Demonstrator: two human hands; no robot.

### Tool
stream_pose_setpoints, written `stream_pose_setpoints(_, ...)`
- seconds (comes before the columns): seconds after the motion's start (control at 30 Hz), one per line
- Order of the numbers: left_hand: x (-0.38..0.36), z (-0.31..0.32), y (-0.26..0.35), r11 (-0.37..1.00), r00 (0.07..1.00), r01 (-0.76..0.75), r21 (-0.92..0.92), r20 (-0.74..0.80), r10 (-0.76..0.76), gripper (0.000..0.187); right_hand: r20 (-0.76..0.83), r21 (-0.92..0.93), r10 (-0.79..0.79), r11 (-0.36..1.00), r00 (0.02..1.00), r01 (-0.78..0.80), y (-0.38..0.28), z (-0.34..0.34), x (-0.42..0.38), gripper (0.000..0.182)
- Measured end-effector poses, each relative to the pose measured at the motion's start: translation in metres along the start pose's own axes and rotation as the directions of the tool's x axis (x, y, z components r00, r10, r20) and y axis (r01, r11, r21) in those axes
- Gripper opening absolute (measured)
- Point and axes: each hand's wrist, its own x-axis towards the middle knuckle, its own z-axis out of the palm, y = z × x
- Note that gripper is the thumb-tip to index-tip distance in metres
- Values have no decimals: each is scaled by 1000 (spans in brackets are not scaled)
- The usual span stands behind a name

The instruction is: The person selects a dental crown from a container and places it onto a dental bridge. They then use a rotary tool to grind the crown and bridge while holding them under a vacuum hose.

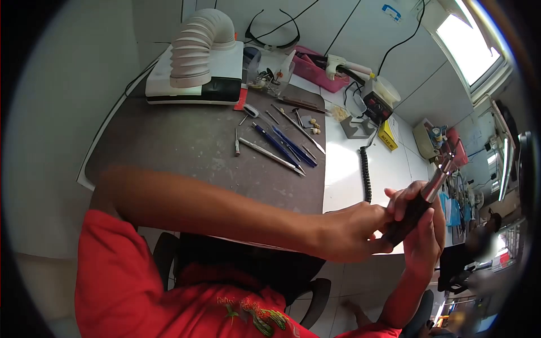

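A rotary handpiece (416,213), with a black body and a silver metal nose, is held tilted up to the right beyond the table's right front edge. My left hand (358,230) reaches across from the left with its fingers closed around the rear of the handpiece. My right hand (424,239) wraps the body from the right, its fingers near the metal nose. A thin bit seems to stick out of the nose, too small to make out. A black coiled cord (365,172) runs down the white table behind my hands.
On the brown mat (186,146) lie a white pen-like tool (270,155), blue tweezers (279,146) and several small bits. A white dust extractor (222,65) with a ribbed hose stands at the back left. Behind are a pink basket (324,76) and a control box (376,107).
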Motion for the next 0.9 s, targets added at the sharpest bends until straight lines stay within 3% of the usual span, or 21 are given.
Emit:
stream_pose_setpoints(0.03,2,-2,-3,997,993,-67,-49,-99,62,23,23,-136,-17,990,1000,20,-5,3,10,59)
stream_pose_setpoints(0.13,5,-29,3,992,974,-52,116,-213,76,21,-1,-385,-134,914,991,123,-14,11,46,58)
stream_pose_setpoints(0.17,9,-32,-4,970,936,-160,185,-284,209,28,-8,-422,-187,891,982,166,-15,10,53,53)
stream_pose_setpoints(0.2,12,-35,-2,970,935,-161,184,-287,210,28,-4,-423,-185,891,983,166,-18,15,56,53)
stream_pose_setpoints(0.27,18,-45,2,891,828,-229,392,-403,390,35,-32,-806,-396,554,918,211,-26,30,61,43)
stream_pose_setpoints(0.3,22,-51,-2,878,795,-297,375,-412,445,40,-10,-786,-479,547,878,290,-19,33,66,32)
stream_pose_setpoints(0.33,18,-61,9,885,837,-250,392,-373,401,41,-8,-783,-478,549,878,292,-11,35,70,32)
stream_pose_setpoints(0.4,19,-88,-1,823,865,-256,507,-260,429,44,-197,-634,-489,725,850,270,0,38,74,30)
stream_pose_setpoints(0.43,10,-99,11,873,916,-94,479,-302,265,43,-125,-778,-515,581,848,238,2,33,75,35)
stream_pose_setpoints(0.47,-5,-112,27,891,937,72,448,-336,93,42,90,-907,-571,291,816,304,-1,24,82,39)
stream_pose_setpoints(0.53,-24,-132,40,829,923,72,554,-351,155,36,182,-934,-493,185,851,306,10,11,83,42)
stream_pose_setpoints(0.57,-33,-135,46,829,925,71,555,-348,154,36,181,-917,-435,249,882,311,15,9,82,45)
stream_pose_setpoints(0.6,-40,-136,54,742,946,83,666,-287,152,33,182,-898,-376,313,909,310,19,8,82,47)
stream_pose_setpoints(0.63,-46,-136,58,639,964,84,764,-226,143,29,229,-899,-350,281,908,335,23,9,83,50)
stream_pose_setpoints(0.67,-51,-136,56,640,965,81,764,-222,142,29,285,-900,-351,222,892,375,28,11,83,51)
stream_pose_setpoints(0.73,-59,-134,46,557,972,124,821,-212,96,22,310,-867,-332,286,891,408,38,21,83,52)
stream_pose_setpoints(0.77,-63,-136,37,512,967,103,853,-207,150,13,334,-856,-321,291,886,427,42,25,82,52)
stream_pose_setpoints(0.9,-87,-137,31,456,966,180,872,-243,84,8,345,-835,-203,380,916,398,58,36,73,50)
